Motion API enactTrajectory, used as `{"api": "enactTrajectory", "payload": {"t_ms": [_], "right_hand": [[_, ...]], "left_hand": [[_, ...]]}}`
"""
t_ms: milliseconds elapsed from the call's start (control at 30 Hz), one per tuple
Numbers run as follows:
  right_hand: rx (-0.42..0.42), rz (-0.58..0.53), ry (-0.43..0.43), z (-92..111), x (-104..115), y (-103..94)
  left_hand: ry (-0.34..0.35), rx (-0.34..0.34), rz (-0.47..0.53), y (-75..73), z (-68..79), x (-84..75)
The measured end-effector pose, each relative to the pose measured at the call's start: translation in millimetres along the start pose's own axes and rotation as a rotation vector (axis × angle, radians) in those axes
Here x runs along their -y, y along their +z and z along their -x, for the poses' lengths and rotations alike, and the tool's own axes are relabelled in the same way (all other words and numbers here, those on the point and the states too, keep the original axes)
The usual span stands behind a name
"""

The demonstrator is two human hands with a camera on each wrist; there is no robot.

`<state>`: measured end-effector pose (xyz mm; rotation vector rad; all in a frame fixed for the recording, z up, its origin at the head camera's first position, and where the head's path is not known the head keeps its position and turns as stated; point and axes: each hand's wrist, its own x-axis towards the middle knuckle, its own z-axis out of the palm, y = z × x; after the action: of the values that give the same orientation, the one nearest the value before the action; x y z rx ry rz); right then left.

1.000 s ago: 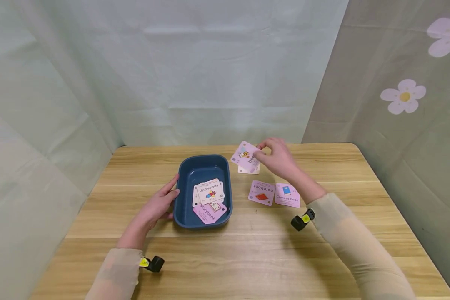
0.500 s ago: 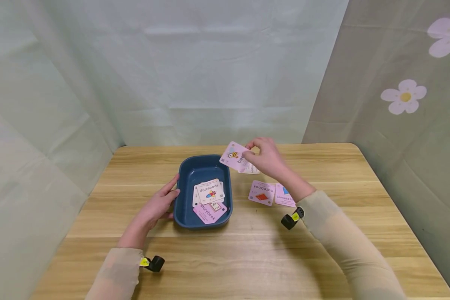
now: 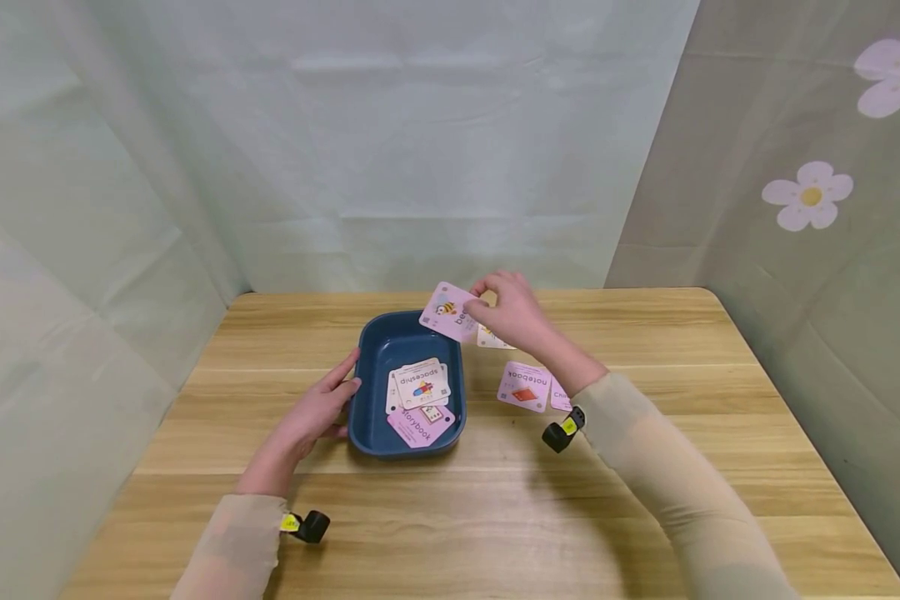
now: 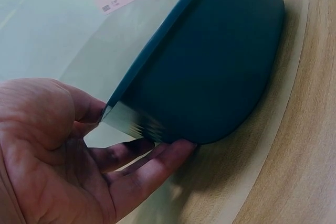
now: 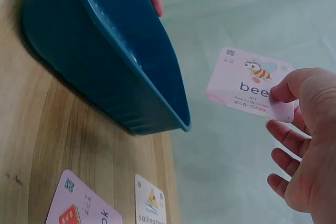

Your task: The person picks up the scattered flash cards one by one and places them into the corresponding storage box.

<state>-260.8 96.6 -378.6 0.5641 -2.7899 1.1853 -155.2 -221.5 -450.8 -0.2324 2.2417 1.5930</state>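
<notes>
Between thumb and fingers my right hand (image 3: 512,315) pinches the right end of a pink flashcard (image 3: 447,311) printed with a bee. That card is raised over the far right corner of a dark blue plastic tub (image 3: 367,433). My left hand (image 3: 322,407) grips the tub's left side; in the left wrist view its thumb is at the rim and its fingertips (image 4: 181,150) lie low on the outer wall. Inside the tub, a spaceship card (image 3: 422,385) tops other cards, partly over a pink storybook card (image 3: 420,429).
Right of the tub lie a pink notebook card (image 3: 523,386) and another pink card (image 3: 561,397), mostly behind my right forearm. A sailing boat card (image 5: 150,200) lies farther back, partly hidden by my right hand in the head view. All rest on a wooden table (image 3: 450,533).
My right hand has carried the bee card left, from above the sailing boat card to the tub's far right corner. My left hand and the tub have stayed put.
</notes>
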Motion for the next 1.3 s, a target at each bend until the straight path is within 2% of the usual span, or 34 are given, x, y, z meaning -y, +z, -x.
{"api": "enactTrajectory", "payload": {"t_ms": [467, 800, 1300], "right_hand": [[0.065, 0.043, -0.037, -6.6, 13.3, 20.7], [0.119, 0.194, -0.152, -6.8, 21.9, 40.7], [0.244, 0.3, -0.213, -0.3, 32.6, 57.6]], "left_hand": [[-0.015, -0.007, -0.008, 1.7, -2.0, -1.4], [-0.01, 0.002, -0.01, 2.6, -1.6, -2.0], [-0.005, 0.004, 0.008, 3.3, -0.6, -1.7]]}}
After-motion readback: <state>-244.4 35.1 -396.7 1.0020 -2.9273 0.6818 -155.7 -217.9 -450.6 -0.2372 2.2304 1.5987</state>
